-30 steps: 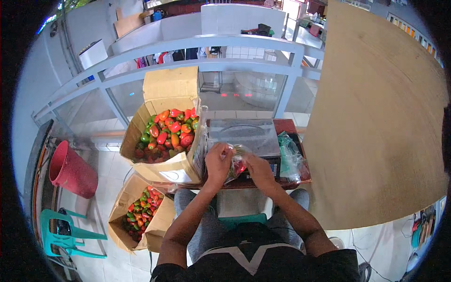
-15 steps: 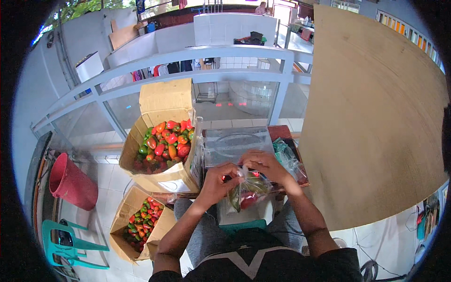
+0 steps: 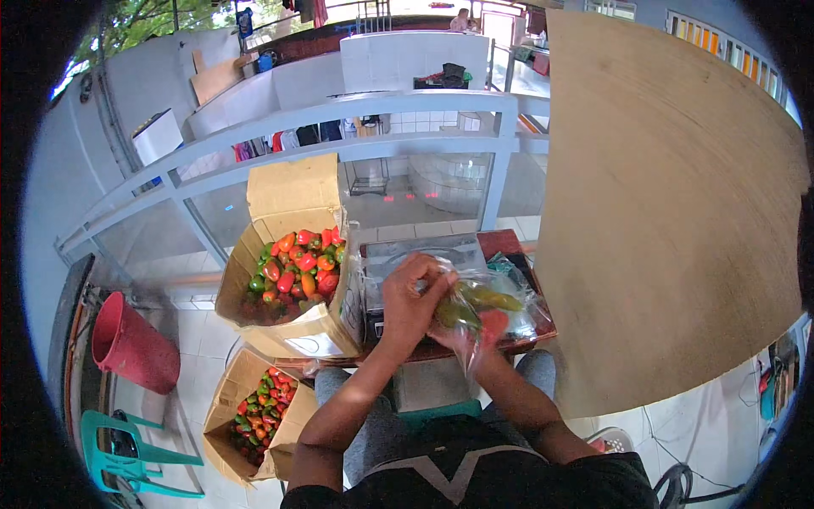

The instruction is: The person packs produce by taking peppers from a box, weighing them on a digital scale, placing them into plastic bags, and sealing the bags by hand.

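Observation:
My left hand [image 3: 411, 299] pinches the gathered neck of a clear plastic bag [image 3: 466, 339]. Green and red peppers [image 3: 487, 299] show through the film. The bag is tilted, bulging to the right over the work table. Behind and below it is my right hand [image 3: 475, 356], mostly covered by the bag and blurred, so its fingers cannot be made out. Just beyond my left hand lies the flat metal top of a scale [image 3: 386, 254], with red lit digits reflected in the glass ahead. To the right of the bag are folded clear and teal plastic bags [image 3: 521, 297].
A large cardboard box [image 3: 297, 327] of red, orange and green peppers stands left of the table. A smaller box [image 3: 225, 399] of peppers sits below it on the floor. Farther left are a red bin [image 3: 136, 343] and a teal plastic chair [image 3: 106, 441]. A big brown board [image 3: 670, 212] rises at the right.
The bag has swung up and right and now hangs from my left hand. My right hand has left the bag's neck and dropped behind the bag. The view has shifted slightly.

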{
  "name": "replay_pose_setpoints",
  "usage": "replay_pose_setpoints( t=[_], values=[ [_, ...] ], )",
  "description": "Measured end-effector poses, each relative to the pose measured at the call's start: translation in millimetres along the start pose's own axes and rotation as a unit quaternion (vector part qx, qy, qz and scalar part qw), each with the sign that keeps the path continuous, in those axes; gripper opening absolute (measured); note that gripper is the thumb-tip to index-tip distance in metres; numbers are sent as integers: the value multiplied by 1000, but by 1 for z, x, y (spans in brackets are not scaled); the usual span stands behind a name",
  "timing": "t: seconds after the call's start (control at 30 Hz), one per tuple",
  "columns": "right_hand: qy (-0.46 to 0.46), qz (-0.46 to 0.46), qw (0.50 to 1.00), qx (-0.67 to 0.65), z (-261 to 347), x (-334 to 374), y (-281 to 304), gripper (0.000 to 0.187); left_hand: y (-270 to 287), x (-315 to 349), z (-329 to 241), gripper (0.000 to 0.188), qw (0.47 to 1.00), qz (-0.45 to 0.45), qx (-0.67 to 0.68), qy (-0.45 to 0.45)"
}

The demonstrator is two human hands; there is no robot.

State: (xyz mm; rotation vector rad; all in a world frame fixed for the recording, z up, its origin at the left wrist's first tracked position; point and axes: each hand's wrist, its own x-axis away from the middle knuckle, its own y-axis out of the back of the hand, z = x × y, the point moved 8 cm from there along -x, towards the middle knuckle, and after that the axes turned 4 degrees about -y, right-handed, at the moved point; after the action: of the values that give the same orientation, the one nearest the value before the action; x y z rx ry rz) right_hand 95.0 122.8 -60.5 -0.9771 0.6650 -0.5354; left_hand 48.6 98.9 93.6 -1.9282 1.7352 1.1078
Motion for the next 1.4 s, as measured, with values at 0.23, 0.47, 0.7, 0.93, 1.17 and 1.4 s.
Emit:
replay_pose_setpoints(
  t=[0.23,0.47,0.7,0.93,1.17,1.4],
  values=[
    [-15,-88,996,-17,-13,-4,-14,15,1,13,60,13,993,-42,-108,38],
    [129,-279,761,572,45,26,-5,21,-10,38,87,15,992,-1,-124,26],
    [106,-109,360,921,73,22,-77,19,-10,46,73,18,993,35,-108,-10],
    [91,70,644,756,91,13,-107,22,2,46,27,12,987,67,123,85],
    [83,-86,932,342,87,25,-37,34,-15,9,-8,11,985,65,151,43],
    [34,-194,976,-97,8,-1,12,24,-22,11,63,13,991,-78,13,106]
  ],
)
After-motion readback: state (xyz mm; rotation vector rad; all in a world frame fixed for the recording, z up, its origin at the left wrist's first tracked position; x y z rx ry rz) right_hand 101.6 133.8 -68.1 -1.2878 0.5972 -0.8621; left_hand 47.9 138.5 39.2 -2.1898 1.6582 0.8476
